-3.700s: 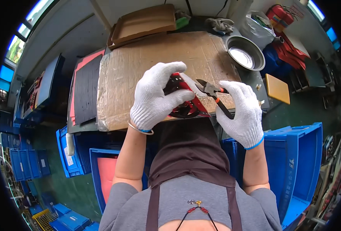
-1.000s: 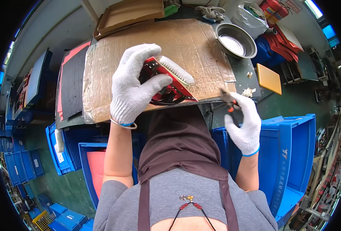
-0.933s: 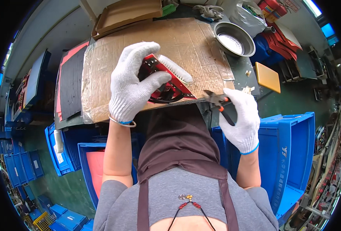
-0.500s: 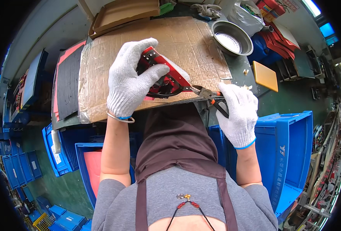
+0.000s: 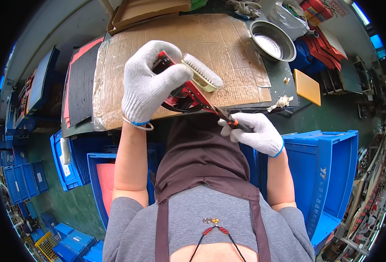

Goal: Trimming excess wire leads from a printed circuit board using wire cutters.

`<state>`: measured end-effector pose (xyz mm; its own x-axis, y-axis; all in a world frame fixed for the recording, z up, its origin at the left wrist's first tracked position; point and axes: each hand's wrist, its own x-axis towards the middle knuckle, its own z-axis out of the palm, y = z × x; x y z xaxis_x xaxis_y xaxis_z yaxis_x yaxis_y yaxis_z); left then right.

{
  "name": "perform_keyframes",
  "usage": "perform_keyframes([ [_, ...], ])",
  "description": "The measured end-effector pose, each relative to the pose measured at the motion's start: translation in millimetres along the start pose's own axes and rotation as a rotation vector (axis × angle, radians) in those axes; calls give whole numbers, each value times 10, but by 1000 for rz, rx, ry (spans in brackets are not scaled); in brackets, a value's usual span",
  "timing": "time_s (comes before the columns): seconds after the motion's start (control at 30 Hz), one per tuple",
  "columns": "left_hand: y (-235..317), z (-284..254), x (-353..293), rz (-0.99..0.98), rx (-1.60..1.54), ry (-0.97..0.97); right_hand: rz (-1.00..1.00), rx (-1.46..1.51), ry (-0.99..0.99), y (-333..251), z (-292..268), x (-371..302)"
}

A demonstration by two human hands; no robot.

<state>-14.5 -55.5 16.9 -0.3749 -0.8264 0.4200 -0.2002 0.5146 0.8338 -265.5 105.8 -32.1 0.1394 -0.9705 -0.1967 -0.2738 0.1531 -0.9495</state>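
Note:
My left hand (image 5: pixel 151 83), in a white knit glove, is closed around a red and black plastic part (image 5: pixel 188 97) held above the front edge of the cardboard sheet (image 5: pixel 136 61). The part's narrow end slants down to the right. My right hand (image 5: pixel 256 133), gloved too, is wrapped around the handles of cutting pliers (image 5: pixel 228 118) with orange and black grips. The jaws meet the part's narrow end; whether they bite into it I cannot tell. A white-bristled brush (image 5: pixel 201 72) with a pale green back lies on the cardboard just behind the part.
A round metal bowl (image 5: pixel 272 41) stands at the back right, near a yellow block (image 5: pixel 307 87). Whitish scraps (image 5: pixel 281 103) lie on the table's right edge. Black and red sheets (image 5: pixel 81 87) are at the left. Blue crates (image 5: pixel 319 174) flank my body below the table.
My right hand has moved left and down and turned, bringing the pliers in line with the part. The pliers' handles are closer together. The brush shows more fully behind the part.

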Motion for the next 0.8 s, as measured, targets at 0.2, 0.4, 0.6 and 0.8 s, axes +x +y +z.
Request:
perform_keyframes([
  [0.2,25,-43,2,-89,-100,-10,140,739,-140,203,189,124],
  [0.4,-258,-281,-96,23,-247,6,211,739,291,559,-67,-196],
  [0.6,-625,-739,-370,34,-205,122,146,-391,967,1111,-330,-805],
  [0.8,-532,-937,-614,-411,-465,218,428,-1001,1011,1179,-565,-834],
])
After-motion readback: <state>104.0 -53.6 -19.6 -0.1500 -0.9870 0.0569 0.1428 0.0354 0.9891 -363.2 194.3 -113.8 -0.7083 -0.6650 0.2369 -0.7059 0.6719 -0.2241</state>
